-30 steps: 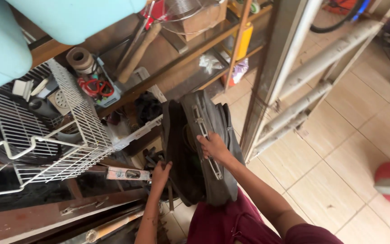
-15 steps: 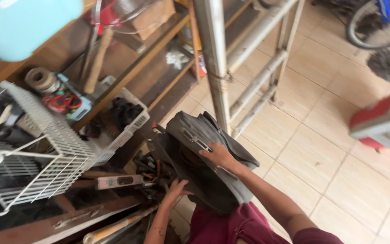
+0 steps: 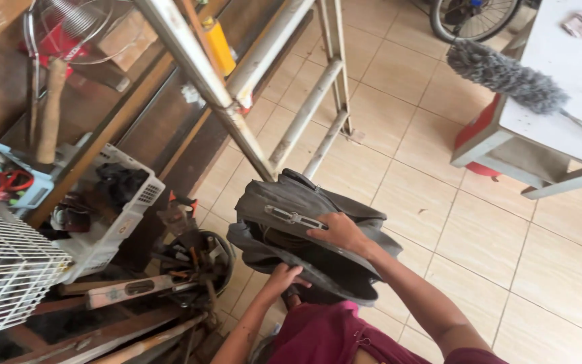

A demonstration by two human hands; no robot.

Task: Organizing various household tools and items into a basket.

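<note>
A worn dark grey tool bag point(image 3: 284, 205) hangs in front of me, above the tiled floor. My right hand point(image 3: 340, 233) grips its top edge by the metal strip. My left hand point(image 3: 283, 278) holds the bag's lower edge from below, its fingers curled under the fabric. The bag's mouth gapes between my two hands. What lies inside is too dark to make out.
A pale ladder point(image 3: 264, 74) leans just behind the bag. At the left stand wooden shelves point(image 3: 119, 121), a white plastic basket point(image 3: 112, 226), a white wire rack point(image 3: 1, 269) and a round black holder of tools point(image 3: 193, 259). At the right are a white table point(image 3: 560, 128) with a grey duster point(image 3: 506, 73).
I have lifted the bag away from the shelves, toward the right and out over the floor. The view swung right, bringing the table and duster in.
</note>
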